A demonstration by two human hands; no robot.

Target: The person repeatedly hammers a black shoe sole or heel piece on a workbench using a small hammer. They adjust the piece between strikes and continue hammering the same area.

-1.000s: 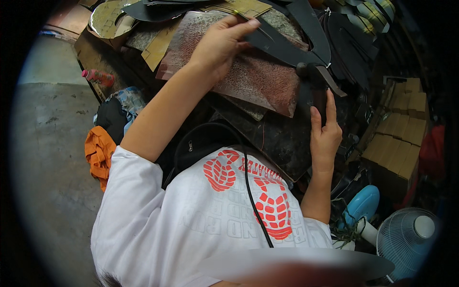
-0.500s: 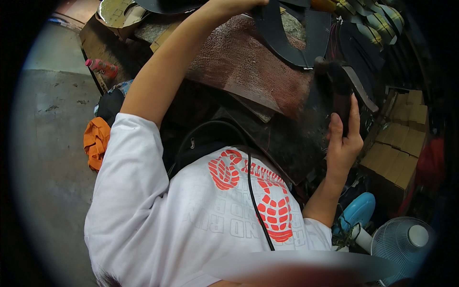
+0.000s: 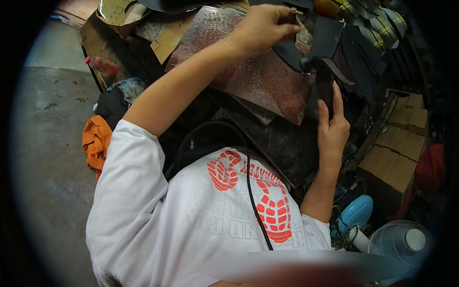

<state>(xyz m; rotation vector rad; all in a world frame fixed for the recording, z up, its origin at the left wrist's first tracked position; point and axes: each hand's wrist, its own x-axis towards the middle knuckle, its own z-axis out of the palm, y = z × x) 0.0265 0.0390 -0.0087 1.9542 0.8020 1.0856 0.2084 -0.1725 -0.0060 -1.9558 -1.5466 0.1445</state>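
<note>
Pinched between the fingers and thumb of my left hand [image 3: 265,29] is a short metal punch [image 3: 294,20], upright above a black curved cut piece [image 3: 287,50]. That piece lies on a worn reddish board [image 3: 267,88]; I cannot tell whether the punch's lower end touches it. My right hand [image 3: 333,131] grips the dark handle of a hammer [image 3: 325,88], its fingers partly stretched along it. The hammer's head, with a round face and a long curved peen, is over the board's right edge, just nearer than the punch.
Black cut pieces [image 3: 361,55] and yellow-black striped pieces [image 3: 375,36] lie at the far right. Brown cardboard boxes [image 3: 394,153], a blue round object [image 3: 356,213] and a fan [image 3: 401,241] stand on the right. A pink bottle [image 3: 101,65] and orange cloth [image 3: 97,143] are on the left.
My left hand has come nearer and rightward, bringing the punch into view. My right hand has moved the hammer leftward, toward the punch. The black piece now sits partly behind my left hand.
</note>
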